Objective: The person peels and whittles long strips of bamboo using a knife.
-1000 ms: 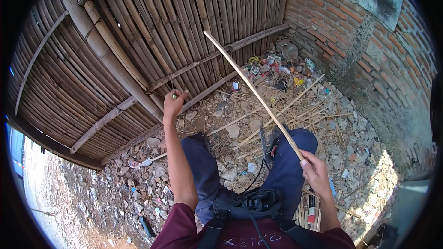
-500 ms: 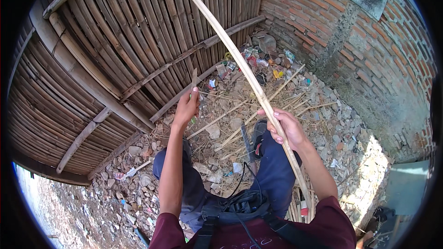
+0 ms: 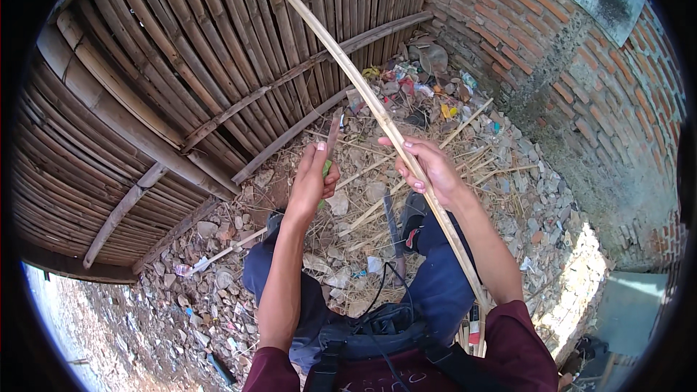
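Observation:
My left hand is closed round the green handle of a knife, its narrow, brownish blade pointing up and away from me. In my right hand is a long, pale bamboo strip, gripped around its middle. The strip slants from the far left, in front of the bamboo wall, down past my right thigh to my right sleeve. The blade is to the left of the strip and apart from it.
A bamboo-slat wall rises on the left, a brick wall on the right. Rubble, litter and thin bamboo pieces cover the ground between them. A long dark tool lies between my feet. A black strap bag is at my waist.
My left hand has come right with the knife, nearer the bamboo strip. My right hand has shifted slightly left and away from me with the strip. The view has turned a little.

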Demonstrator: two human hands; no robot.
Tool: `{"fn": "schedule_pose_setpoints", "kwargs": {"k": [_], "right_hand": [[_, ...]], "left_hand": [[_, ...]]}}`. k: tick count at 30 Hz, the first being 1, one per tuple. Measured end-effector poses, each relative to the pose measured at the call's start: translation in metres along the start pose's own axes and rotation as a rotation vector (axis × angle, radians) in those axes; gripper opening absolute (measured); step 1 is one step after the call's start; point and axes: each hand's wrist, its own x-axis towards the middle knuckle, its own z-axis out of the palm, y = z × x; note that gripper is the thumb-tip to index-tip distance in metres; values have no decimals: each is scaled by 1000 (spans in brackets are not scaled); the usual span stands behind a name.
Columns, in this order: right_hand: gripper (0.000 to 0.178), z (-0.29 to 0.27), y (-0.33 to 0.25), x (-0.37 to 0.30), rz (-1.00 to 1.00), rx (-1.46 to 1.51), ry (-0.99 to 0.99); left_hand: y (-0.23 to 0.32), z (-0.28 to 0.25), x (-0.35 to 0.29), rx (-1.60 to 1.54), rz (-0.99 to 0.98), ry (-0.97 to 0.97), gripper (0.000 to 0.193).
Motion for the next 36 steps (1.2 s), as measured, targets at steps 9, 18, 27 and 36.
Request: {"fn": "schedule_pose_setpoints", "kwargs": {"k": [9, 18, 27, 36], "right_hand": [[48, 25, 9, -7, 38, -45, 2], [47, 38, 28, -12, 85, 4, -94], [52, 34, 33, -11, 82, -61, -174], [61, 33, 26, -12, 81, -45, -234]], "left_hand": [[2, 3, -1, -102, 14, 34, 45], [-11, 2, 5, -194, -8, 3, 36], [-11, 7, 4, -163, -3, 73, 27], [-5, 1, 3, -184, 51, 121, 19]]}}
